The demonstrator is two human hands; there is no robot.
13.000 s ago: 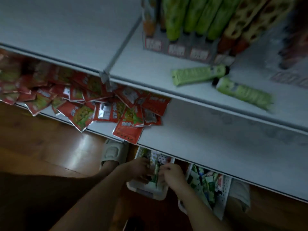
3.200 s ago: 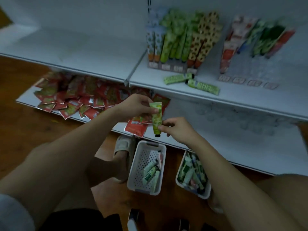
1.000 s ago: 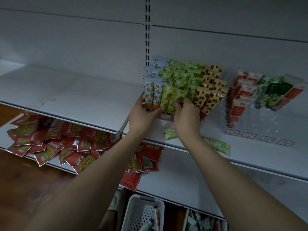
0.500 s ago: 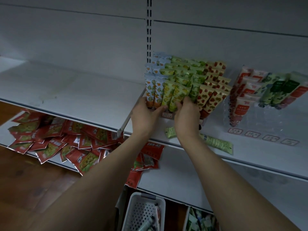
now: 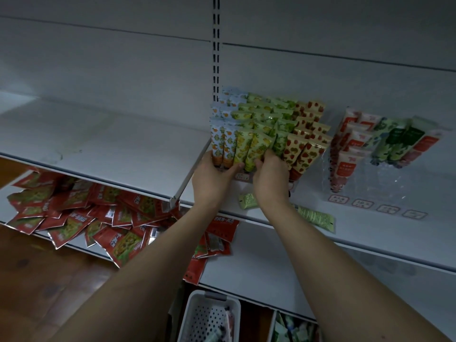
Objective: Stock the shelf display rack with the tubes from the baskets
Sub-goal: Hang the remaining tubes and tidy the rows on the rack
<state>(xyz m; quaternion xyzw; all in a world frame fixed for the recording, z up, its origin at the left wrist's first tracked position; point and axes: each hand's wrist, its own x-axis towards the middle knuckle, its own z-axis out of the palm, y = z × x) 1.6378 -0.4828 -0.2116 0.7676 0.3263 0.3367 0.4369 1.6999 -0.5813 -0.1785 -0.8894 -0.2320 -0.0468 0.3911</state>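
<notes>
A person reaches both bare arms up to a white shelf (image 5: pixel 370 233) in dim light. On it stands a display rack (image 5: pixel 267 124) packed with rows of upright tubes: blue-and-orange ones at the left, yellow-green in the middle, strawberry-patterned at the right.

The left hand (image 5: pixel 213 180) is at the front left corner of the rack, its thumb stretched across the base of the front blue-and-orange tubes (image 5: pixel 222 144) and its fingers behind them, so it grips the bottom of that front row. The right hand (image 5: pixel 270 177) is just beside it, fingers curled around the lower end of a front yellow-green tube (image 5: pixel 256 146), touching it. The caps of these tubes are hidden behind the two hands.

Two loose green tubes lie flat on the shelf near the right wrist: one (image 5: pixel 246 200) partly covered by the wrist, the other (image 5: pixel 317 217) angled toward the shelf edge. Farther right is a second rack (image 5: pixel 385 144) of clear plastic with red, white and dark green tubes; its print is too small to read.

On the lower shelf to the left lies a heap of red packets (image 5: pixel 81 213). At the bottom edge, two white baskets are cut off by the frame: the perforated left basket (image 5: pixel 195 314), and the right basket (image 5: pixel 272 327) holding more tubes, blurred and hard to tell apart.
</notes>
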